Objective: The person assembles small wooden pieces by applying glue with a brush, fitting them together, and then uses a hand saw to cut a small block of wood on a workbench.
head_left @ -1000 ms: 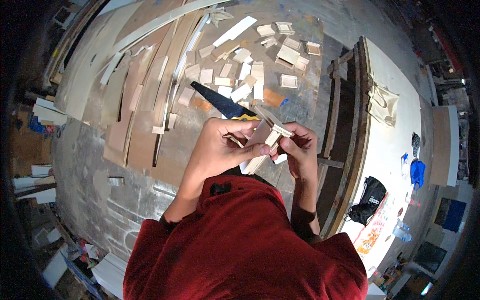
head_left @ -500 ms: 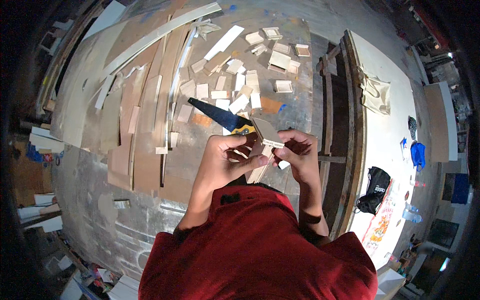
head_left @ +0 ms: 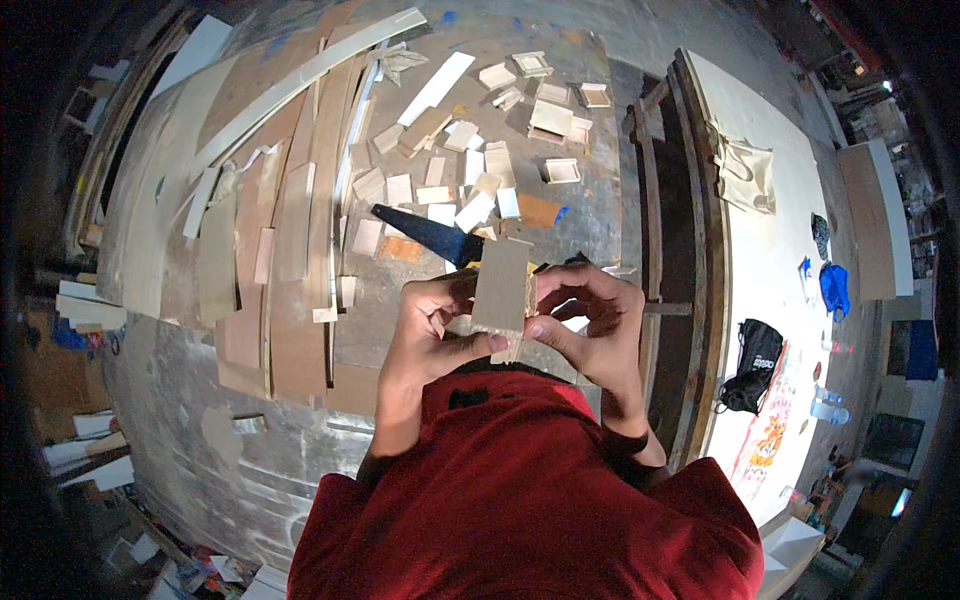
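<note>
A small pale wooden piece (head_left: 502,285) is held up in front of my red shirt, its broad flat face turned up. My left hand (head_left: 428,328) grips it from the left, thumb near its lower edge. From the right, my right hand (head_left: 600,318) pinches its side, where a rough, lighter edge shows. Other wood below the flat face is mostly hidden. Just beyond my hands lies a handsaw (head_left: 428,232) with a dark blade; its yellow handle is largely covered by the wooden piece.
Small wood blocks and tray-like assemblies (head_left: 550,120) are scattered over the work surface ahead. Long boards and strips (head_left: 300,220) lie to the left. At right stands a white-topped table (head_left: 700,85) with a cloth bag (head_left: 745,175), a black drawstring bag (head_left: 750,370) and a blue bundle (head_left: 834,290).
The wooden piece has been turned, so its broad face now shows more fully and covers more of the saw's handle. Both hands stay on it. The whole view has shifted slightly.
</note>
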Motion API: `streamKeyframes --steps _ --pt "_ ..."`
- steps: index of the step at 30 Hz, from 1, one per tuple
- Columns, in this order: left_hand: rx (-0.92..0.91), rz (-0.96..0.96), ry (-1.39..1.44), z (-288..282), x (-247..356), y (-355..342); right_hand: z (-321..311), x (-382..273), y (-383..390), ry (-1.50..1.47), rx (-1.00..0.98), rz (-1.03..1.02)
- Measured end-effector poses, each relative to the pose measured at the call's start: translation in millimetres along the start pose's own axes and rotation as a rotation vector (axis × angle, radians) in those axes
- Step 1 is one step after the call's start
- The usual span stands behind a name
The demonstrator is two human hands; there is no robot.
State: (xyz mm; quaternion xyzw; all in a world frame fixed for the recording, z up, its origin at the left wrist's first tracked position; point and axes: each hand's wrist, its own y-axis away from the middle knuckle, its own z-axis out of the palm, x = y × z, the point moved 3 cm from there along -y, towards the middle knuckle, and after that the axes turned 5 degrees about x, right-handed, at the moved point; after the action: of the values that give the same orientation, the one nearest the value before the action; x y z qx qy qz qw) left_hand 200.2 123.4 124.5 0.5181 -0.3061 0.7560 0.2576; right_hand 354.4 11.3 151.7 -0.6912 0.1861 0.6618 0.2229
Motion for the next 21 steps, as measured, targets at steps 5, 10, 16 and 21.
streamKeyframes --steps 5,10,16,21 --pt "-0.056 0.034 0.002 -5.2 -7.2 1.0 -1.5 -12.6 -0.2 0.016 -0.04 -0.114" --pt "-0.015 -0.027 0.094 3.9 -1.0 1.7 -3.9 -18.6 1.3 0.022 -0.004 -0.221" --pt "-0.051 0.015 0.059 10.8 5.6 -0.3 -9.6 -19.3 4.5 -0.003 0.026 -0.216" --pt "-0.026 0.005 -0.009 17.3 8.9 0.7 -14.0 -17.6 5.7 -0.019 -0.001 -0.211"
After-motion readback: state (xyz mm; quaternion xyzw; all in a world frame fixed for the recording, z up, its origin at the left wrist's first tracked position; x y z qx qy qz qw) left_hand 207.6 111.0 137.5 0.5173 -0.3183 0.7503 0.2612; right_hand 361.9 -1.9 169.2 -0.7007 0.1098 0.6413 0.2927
